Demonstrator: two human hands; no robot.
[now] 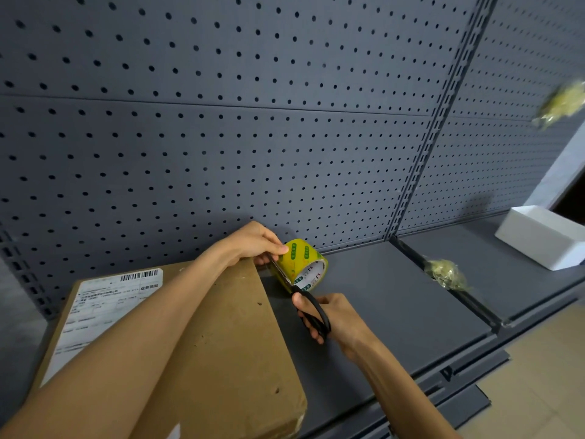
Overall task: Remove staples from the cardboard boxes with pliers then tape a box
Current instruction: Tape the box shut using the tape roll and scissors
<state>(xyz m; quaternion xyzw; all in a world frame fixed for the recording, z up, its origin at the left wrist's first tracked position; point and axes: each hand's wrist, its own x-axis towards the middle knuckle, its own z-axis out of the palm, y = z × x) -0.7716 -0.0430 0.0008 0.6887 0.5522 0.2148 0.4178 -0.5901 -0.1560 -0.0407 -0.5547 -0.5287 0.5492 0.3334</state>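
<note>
A grey pegboard [221, 137] is seen behind the shelf [395, 299], on which the box [234, 337] lies flat. It is judged stiff but light, best held by its edges. The tape [304, 264] at its far corner is pinched by the left hand [253, 242]; scissors [304, 299] are gripped in the right hand [335, 318]. The clear, sticky strip is hard to make out.

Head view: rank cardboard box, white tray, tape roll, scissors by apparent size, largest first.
1. cardboard box, by far the largest, though also nearest the camera.
2. white tray, partly cut off at the frame edge.
3. tape roll and scissors: look about alike, and the scissors are partly hidden by fingers, so unranked.
</note>
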